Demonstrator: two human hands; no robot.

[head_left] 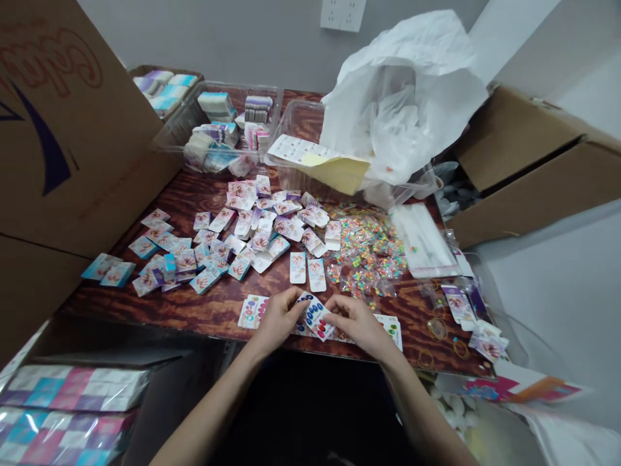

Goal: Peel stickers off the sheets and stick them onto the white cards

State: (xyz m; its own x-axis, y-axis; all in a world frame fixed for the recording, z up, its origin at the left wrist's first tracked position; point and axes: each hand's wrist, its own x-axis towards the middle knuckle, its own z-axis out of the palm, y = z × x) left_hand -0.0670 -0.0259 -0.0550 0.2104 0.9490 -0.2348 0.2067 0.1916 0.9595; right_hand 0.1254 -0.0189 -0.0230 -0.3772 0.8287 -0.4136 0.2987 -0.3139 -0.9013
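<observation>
My left hand (280,318) and my right hand (353,321) meet at the near edge of a dark wooden table (213,304). Together they pinch a small white card (314,315) printed with blue and red ovals. More such cards lie under and beside the hands: one sheet (252,310) to the left, another (392,327) to the right. Just beyond the hands lie two small folded packets (307,268) standing apart from the heap.
Several small packets (228,239) are scattered across the table, next to a pile of tiny colourful bags (371,249). Clear bins (218,126) hold stacks at the back. A white plastic bag (402,97), cardboard boxes (528,162), rubber bands (436,329) and wrapped box packs (68,408) surround the table.
</observation>
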